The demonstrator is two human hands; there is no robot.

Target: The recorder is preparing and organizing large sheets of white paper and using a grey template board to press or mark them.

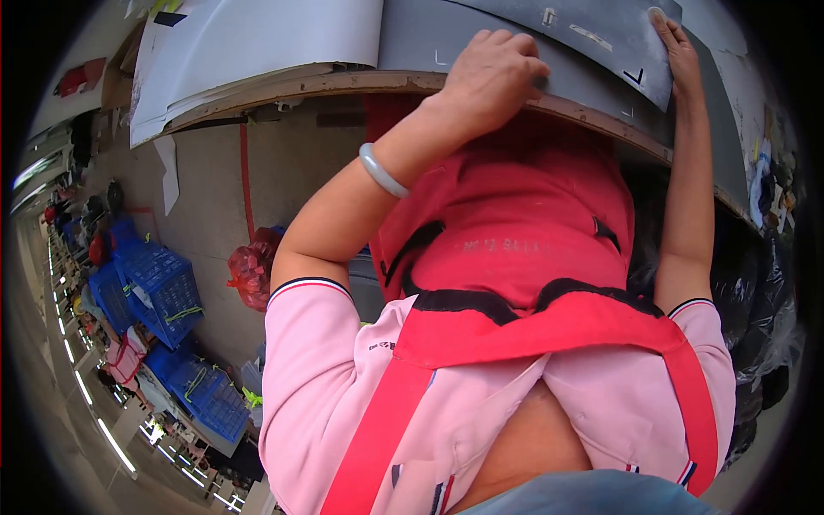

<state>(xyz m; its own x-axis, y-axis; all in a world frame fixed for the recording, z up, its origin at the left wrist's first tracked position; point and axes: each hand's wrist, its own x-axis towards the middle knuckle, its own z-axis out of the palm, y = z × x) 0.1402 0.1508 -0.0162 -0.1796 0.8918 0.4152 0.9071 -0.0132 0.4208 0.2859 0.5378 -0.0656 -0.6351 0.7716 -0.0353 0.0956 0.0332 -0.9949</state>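
Note:
My left hand (pixel 496 79), with a pale green bangle (pixel 382 172) on its wrist, curls its fingers over a large grey sheet (pixel 481 43) at the wooden table edge (pixel 343 84). My right hand (pixel 680 53) lies flat, fingers stretched, on a second grey sheet piece (pixel 601 34) that overlaps the first and carries small marks. My red apron (pixel 515 232) and pink shirt (pixel 326 386) fill the middle of the view below the table.
White sheets (pixel 257 43) are stacked on the table's left part. On the floor at left stand blue plastic crates (pixel 163 287) and a red mesh bag (pixel 251 273). Black plastic bags (pixel 764 292) are piled at the right under the table.

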